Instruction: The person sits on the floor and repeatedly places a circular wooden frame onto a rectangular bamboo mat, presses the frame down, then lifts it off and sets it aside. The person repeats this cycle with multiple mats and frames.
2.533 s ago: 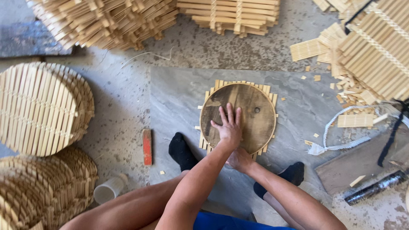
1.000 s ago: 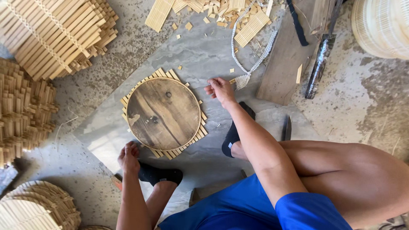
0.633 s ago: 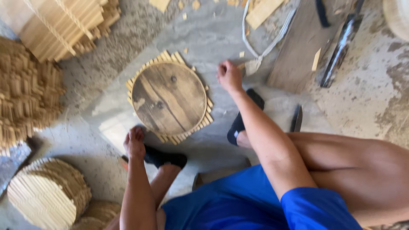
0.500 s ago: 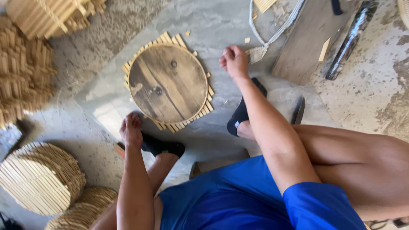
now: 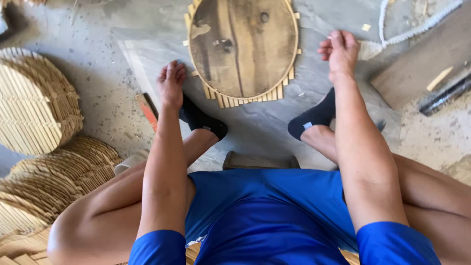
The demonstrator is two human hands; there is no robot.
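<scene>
A round wooden disc (image 5: 244,45) lies on a slatted bamboo mat (image 5: 230,99) between the hands: left hand (image 5: 170,82) loosely open, empty; right hand (image 5: 339,50) curled, beside white cord (image 5: 392,35).

Round board (image 5: 244,46) lies on slat mat (image 5: 245,99), centre of floor (image 5: 98,83). Left hand (image 5: 170,83) just left of it, right hand (image 5: 338,51) just right. Stacked slat discs (image 5: 34,103) far left; rope (image 5: 407,29) upper right.

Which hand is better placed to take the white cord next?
Right. The right hand is beside the white cord end; the left hand hovers across the round board, near the left foot.
</scene>
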